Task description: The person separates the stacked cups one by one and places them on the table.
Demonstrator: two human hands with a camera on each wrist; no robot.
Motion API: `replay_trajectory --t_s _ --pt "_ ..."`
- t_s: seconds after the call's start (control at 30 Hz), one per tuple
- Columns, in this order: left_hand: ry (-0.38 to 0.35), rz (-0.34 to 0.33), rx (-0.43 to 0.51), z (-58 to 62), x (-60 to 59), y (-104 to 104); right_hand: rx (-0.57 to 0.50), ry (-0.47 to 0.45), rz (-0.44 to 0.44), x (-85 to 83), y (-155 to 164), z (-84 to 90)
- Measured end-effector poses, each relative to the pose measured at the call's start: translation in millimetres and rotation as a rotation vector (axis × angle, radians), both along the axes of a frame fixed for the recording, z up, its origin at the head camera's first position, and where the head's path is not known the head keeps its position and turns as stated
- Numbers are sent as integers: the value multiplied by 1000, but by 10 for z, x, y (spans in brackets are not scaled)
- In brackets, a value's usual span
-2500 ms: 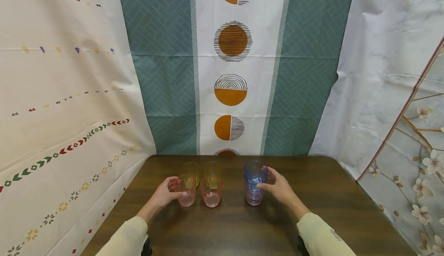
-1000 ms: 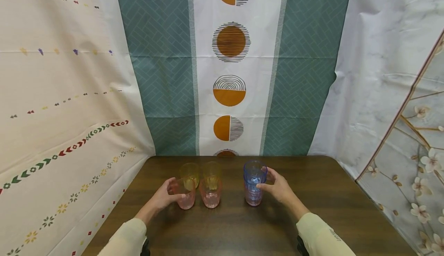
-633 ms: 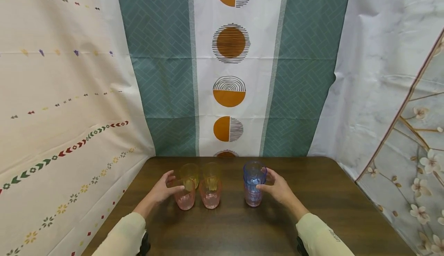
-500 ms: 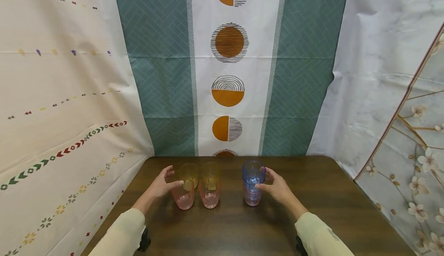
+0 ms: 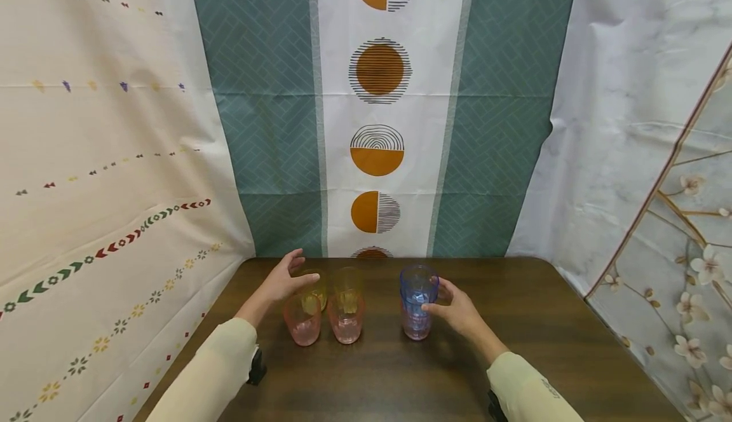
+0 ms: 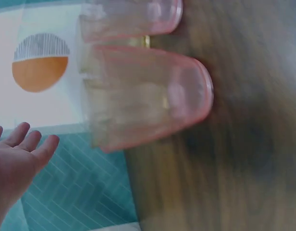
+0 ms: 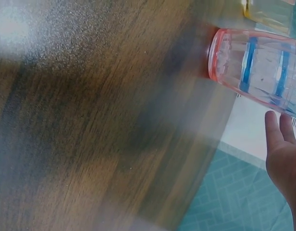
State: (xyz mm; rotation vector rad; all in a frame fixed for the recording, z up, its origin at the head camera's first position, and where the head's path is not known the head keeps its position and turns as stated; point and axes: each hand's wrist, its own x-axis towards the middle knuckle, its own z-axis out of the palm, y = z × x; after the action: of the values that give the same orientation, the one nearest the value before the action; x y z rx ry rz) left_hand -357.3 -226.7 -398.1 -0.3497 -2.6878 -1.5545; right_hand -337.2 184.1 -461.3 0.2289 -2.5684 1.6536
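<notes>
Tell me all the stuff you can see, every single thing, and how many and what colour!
Pink cups: 2, clear pink, side by side on the left of the table
Yellow cups: 2, clear yellow, behind the pink cups
Cup stack: 1, blue above pink, right of the other cups; exact cup count unclear
Table: 1, brown, under the cups
Left cloth: 1, cream with colourful patterns, left side
Back cloth: 1, green and white with orange circles, behind the table
Right cloth: 1, whitish with flowers, right side
Sleeves: 2, pale yellow-green, on the arms
Left hand: 1, bare, by the left cups, holding nothing
Right hand: 1, bare, around the stack
</notes>
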Motion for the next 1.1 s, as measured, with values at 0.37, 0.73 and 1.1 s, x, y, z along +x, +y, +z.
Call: replay_trajectory --t_s 0.37,0.73,1.1 --pt "-10 -66 24 236 -78 438 11 -4 -5 12 4 -5" --pt "-3 -120 24 324 -156 913 -5 19 20 7 -35 -56" --pt "-33 -228 26 154 -112 1458 -19 -6 33 -38 -61 -138"
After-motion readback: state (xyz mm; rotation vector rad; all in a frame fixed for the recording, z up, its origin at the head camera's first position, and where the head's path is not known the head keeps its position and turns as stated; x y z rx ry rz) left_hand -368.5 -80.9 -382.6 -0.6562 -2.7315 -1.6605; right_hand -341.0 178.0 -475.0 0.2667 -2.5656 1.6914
